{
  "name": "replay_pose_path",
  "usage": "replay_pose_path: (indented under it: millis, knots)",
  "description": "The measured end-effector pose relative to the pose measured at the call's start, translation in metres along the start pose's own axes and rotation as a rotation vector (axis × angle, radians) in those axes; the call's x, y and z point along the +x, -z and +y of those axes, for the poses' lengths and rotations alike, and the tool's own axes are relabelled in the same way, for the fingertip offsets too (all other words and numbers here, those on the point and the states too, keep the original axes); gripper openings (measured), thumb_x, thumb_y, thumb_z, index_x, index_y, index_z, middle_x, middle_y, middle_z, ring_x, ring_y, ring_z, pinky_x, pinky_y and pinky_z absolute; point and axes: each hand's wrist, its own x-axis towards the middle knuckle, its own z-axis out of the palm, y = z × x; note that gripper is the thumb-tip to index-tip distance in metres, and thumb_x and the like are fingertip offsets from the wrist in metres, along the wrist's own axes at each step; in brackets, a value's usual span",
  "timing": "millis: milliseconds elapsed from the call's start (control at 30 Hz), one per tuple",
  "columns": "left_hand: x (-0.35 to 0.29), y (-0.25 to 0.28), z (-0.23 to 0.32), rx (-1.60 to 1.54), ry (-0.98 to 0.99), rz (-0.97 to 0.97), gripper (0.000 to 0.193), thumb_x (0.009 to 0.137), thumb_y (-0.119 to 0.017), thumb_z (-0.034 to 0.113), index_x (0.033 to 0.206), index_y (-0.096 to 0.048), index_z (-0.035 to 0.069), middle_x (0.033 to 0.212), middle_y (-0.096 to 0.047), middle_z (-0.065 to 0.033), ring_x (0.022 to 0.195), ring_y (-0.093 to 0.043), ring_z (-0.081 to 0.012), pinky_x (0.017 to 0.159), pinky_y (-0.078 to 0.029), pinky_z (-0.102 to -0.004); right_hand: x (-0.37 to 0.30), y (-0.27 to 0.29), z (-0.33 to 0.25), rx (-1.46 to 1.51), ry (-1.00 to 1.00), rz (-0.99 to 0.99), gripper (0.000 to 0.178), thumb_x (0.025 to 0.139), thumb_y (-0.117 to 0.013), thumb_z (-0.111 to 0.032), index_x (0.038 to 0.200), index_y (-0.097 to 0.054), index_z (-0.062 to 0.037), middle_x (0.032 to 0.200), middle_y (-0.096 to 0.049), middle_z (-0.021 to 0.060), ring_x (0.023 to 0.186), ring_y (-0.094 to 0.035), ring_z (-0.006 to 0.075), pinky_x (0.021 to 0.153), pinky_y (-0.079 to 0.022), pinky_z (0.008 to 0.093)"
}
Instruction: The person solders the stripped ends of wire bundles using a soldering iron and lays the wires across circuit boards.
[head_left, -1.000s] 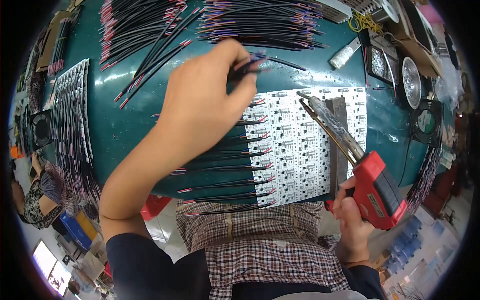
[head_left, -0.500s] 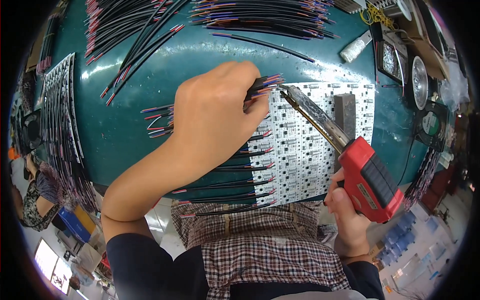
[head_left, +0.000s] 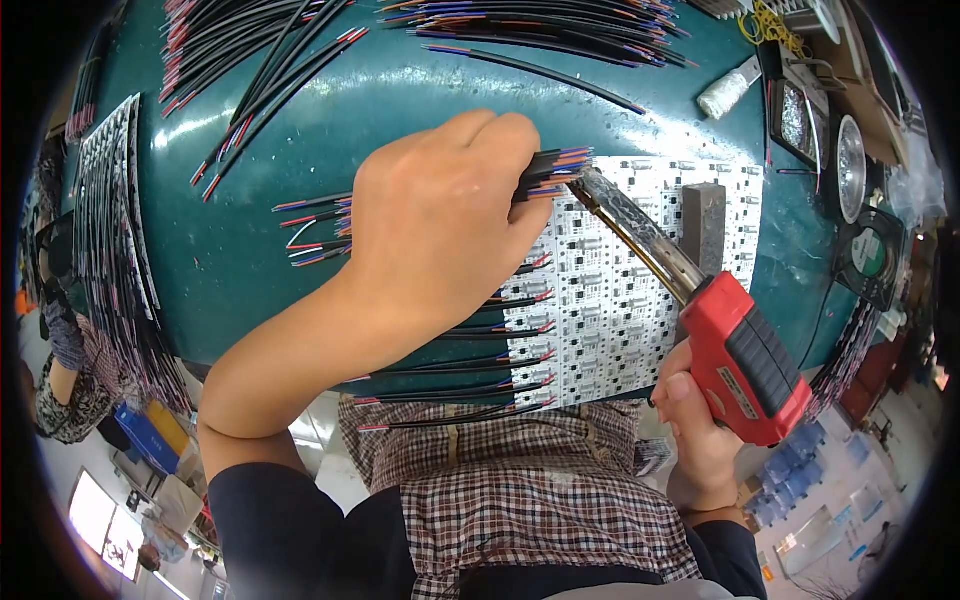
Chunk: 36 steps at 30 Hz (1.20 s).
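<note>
My left hand (head_left: 445, 215) is closed round a bundle of black cables (head_left: 548, 172). Their stripped blue, orange and red ends poke out to the right, and the other ends show left of the wrist. A red and black soldering gun (head_left: 748, 360) is gripped in my right hand (head_left: 695, 420). Its long metal tip slants up and left and meets the cable ends, though whether it touches them I cannot tell. Underneath lies a white sheet of circuit boards (head_left: 610, 300). Several black cables (head_left: 470, 367) run in rows from its left edge, their red ends on the boards.
A dark metal bar (head_left: 704, 228) rests on the board sheet. Cable piles (head_left: 540, 30) lie along the far side, with another board sheet (head_left: 110, 200) at left. At right stand a white bottle-like roll (head_left: 728, 88), a solder tray (head_left: 795, 120), a round metal dish (head_left: 850, 170) and a fan (head_left: 868, 250).
My left hand and its cable bundle have shifted slightly right. The soldering gun's tip has moved a little right with them. The whole view has also shifted slightly.
</note>
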Motion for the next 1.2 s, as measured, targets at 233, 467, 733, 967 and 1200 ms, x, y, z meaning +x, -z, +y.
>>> replay_pose_path:
  millis: [233, 467, 733, 967, 1200]
  knots:
    - [0.001, 0.001, 0.003, 0.023, -0.002, 0.010, 0.020, 0.074, -0.076, 0.012, 0.078, -0.058, 0.006, 0.068, -0.058, -0.0084, 0.060, -0.059, -0.0285, 0.054, -0.046, -0.0383, -0.004, -0.001, -0.004, -0.027, -0.037, 0.026, 0.023, 0.085, -0.077, -0.013, 0.105, -0.071, -0.0028, 0.091, -0.070, 0.0046, 0.083, -0.066, 0.0155, 0.074, -0.052, 0.0320]
    - [0.004, 0.003, 0.003, -0.001, 0.012, -0.013, 0.013, 0.077, -0.074, 0.009, 0.079, -0.063, 0.004, 0.065, -0.057, -0.0043, 0.054, -0.057, -0.0203, 0.052, -0.044, -0.0322, -0.008, -0.007, 0.004, -0.055, 0.080, 0.115, 0.053, 0.087, -0.074, -0.029, 0.123, -0.055, 0.0047, 0.073, -0.059, 0.0070, 0.054, -0.051, 0.0091, 0.048, -0.041, 0.0221]
    - [0.010, 0.008, -0.005, -0.169, 0.040, -0.070, 0.009, 0.078, -0.074, 0.004, 0.084, -0.067, 0.002, 0.068, -0.059, -0.0046, 0.057, -0.058, -0.0137, 0.054, -0.046, -0.0257, -0.008, -0.003, 0.005, -0.071, 0.067, 0.052, 0.053, 0.088, -0.073, -0.026, 0.125, -0.053, 0.0053, 0.072, -0.059, 0.0062, 0.053, -0.051, 0.0092, 0.048, -0.040, 0.0224]
    - [0.006, 0.007, 0.004, -0.014, -0.028, -0.048, 0.010, 0.076, -0.073, 0.004, 0.081, -0.065, 0.004, 0.067, -0.058, -0.0043, 0.057, -0.058, -0.0191, 0.054, -0.046, -0.0309, -0.012, 0.000, 0.007, -0.085, 0.042, 0.007, 0.025, 0.086, -0.073, -0.017, 0.103, -0.066, -0.0010, 0.077, -0.064, 0.0051, 0.064, -0.058, 0.0123, 0.059, -0.045, 0.0267]
    - [0.004, 0.006, 0.004, -0.025, -0.045, -0.037, 0.010, 0.076, -0.073, 0.005, 0.081, -0.064, 0.004, 0.066, -0.058, -0.0044, 0.057, -0.058, -0.0209, 0.054, -0.046, -0.0327, -0.015, 0.009, 0.017, -0.302, 0.206, -0.079, 0.021, 0.082, -0.073, -0.006, 0.103, -0.070, -0.0029, 0.083, -0.069, 0.0059, 0.073, -0.067, 0.0184, 0.069, -0.052, 0.0311]
